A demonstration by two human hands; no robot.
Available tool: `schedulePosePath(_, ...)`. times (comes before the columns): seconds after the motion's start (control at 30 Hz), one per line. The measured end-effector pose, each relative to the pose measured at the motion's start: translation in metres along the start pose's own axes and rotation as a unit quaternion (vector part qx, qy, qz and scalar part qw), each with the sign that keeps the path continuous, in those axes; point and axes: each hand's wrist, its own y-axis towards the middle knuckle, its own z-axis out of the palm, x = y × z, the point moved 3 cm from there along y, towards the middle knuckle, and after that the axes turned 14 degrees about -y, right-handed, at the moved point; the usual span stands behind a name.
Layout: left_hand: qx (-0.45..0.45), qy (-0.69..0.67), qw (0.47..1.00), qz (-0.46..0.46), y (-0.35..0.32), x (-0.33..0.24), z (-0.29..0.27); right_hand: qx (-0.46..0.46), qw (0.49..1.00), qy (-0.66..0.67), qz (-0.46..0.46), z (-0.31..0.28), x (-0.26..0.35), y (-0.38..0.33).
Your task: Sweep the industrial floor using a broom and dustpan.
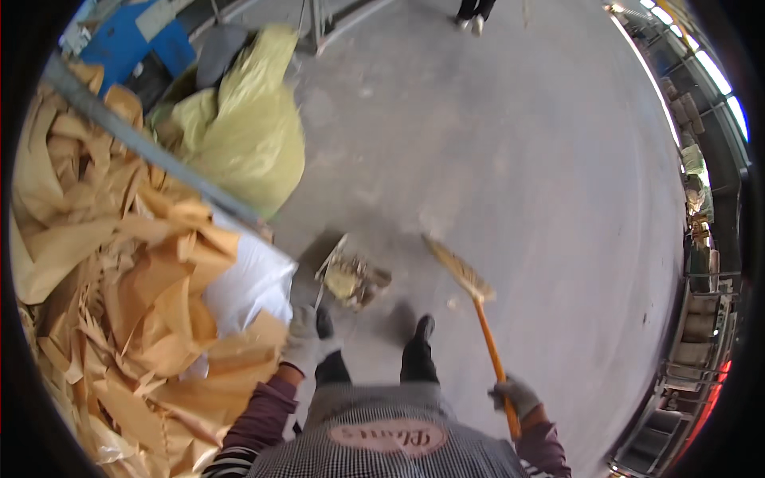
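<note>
In a grey work glove, my right hand is closed round the orange handle of a broom. The broom's straw-coloured head is at floor level, ahead and to the right of my feet. My left hand, also gloved, is closed at the upper end of a thin pale handle. That handle leads down to a dustpan in front of my left foot. Scraps and a yellowish clump of debris lie in the pan. The fingers of my left hand are partly blurred.
Crumpled brown paper is heaped along my left, with a white plastic bag at its edge. A grey metal bar crosses above it. Beyond stands a large yellow-green sack. Another person's feet show far ahead; shelving lines the right.
</note>
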Motion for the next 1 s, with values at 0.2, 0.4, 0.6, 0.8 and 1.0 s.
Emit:
schedulePosePath(0.2,0.078,-0.166,0.975,-0.122,0.137,-0.052,0.1,0.059,0.993,0.106,0.0,-0.103,-0.04,-0.01)
schedulePosePath(0.4,0.094,-0.404,0.874,-0.252,0.157,-0.113,0.157,0.023,0.983,0.182,-0.018,-0.229,-0.043,0.006)
schedulePosePath(0.6,-0.115,-0.499,0.829,-0.225,0.239,-0.096,0.111,0.012,0.987,0.147,-0.067,-0.307,0.07,0.077)
schedulePosePath(0.8,-0.294,-0.551,0.713,-0.319,0.251,-0.182,0.046,0.038,0.995,0.036,-0.086,-0.365,0.297,0.138)
schedulePosePath(1.0,-0.231,-0.692,0.657,-0.192,0.388,-0.314,0.014,-0.003,0.993,-0.009,-0.121,-0.476,0.433,0.196)
